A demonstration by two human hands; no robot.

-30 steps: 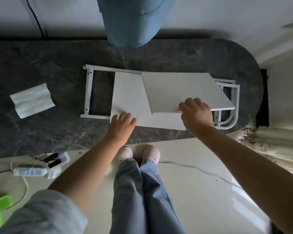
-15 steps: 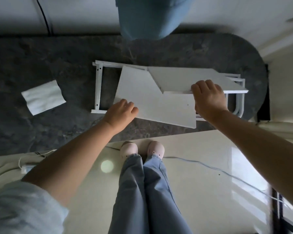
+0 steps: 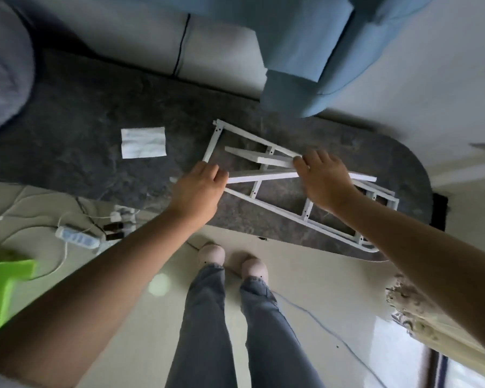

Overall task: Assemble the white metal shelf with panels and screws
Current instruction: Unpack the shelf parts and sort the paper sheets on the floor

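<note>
A white metal shelf frame lies flat on the dark marble table. Two white panels are lifted off it and seen almost edge-on. My left hand grips the near end of the lower panel. My right hand holds the upper panel together with the lower one, fingers curled over their edges. No screws can be made out.
A white folded tissue lies on the table left of the frame. On the floor at left sit a power strip with cables and a green stool. A blue cloth hangs above the table. My feet stand at the table's edge.
Both panels have been raised from lying flat on the frame to nearly edge-on, uncovering the frame. The camera has swung, so the table now runs diagonally.
</note>
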